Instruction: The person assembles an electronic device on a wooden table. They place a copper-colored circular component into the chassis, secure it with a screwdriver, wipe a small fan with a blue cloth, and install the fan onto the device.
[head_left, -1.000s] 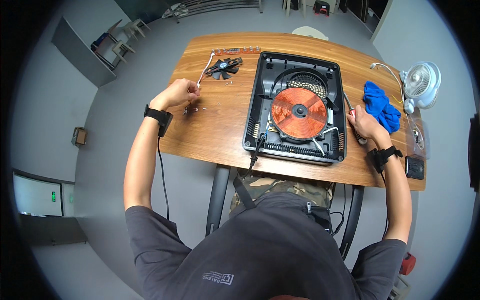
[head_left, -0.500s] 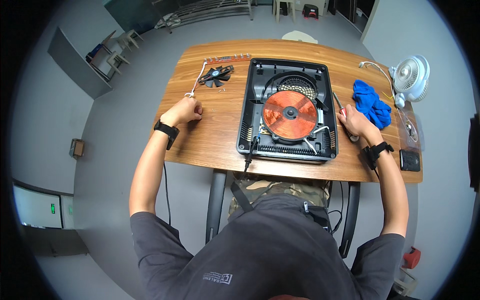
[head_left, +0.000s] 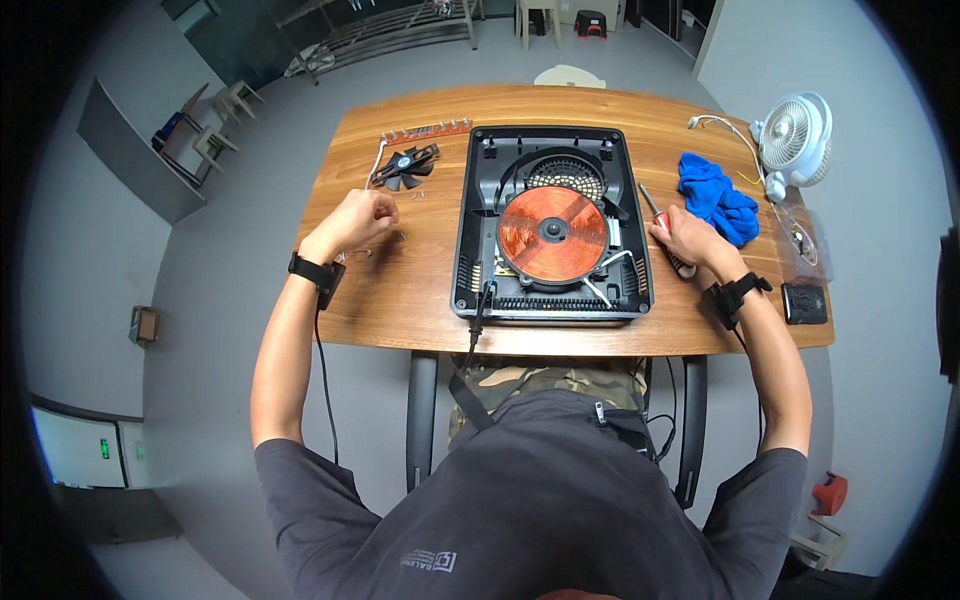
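My left hand [head_left: 358, 220] is over the left part of the table, its fingers pinched together. Whatever they may hold is too small to make out. Just beyond it lies a black fan [head_left: 405, 168] with a bracket, and a few tiny screws [head_left: 418, 195] are beside the fan. My right hand [head_left: 690, 240] is closed around the red and black handle of a screwdriver [head_left: 648, 200], whose shaft points away from me. Between my hands stands an opened induction cooker housing [head_left: 470, 210], with a round copper coil [head_left: 530, 240] inside.
A narrow red circuit board [head_left: 428, 131] with a white cable lies at the far left. To the right are a blue cloth [head_left: 715, 200], a white desk fan [head_left: 795, 140], a clear plastic tray [head_left: 805, 262] and a black box [head_left: 805, 303]. A power cord [head_left: 474, 335] hangs over the front edge.
The whole view has shifted a little. My left hand has lifted and moved slightly away from me, uncovering small pieces near its wrist. My right hand stays on the screwdriver.
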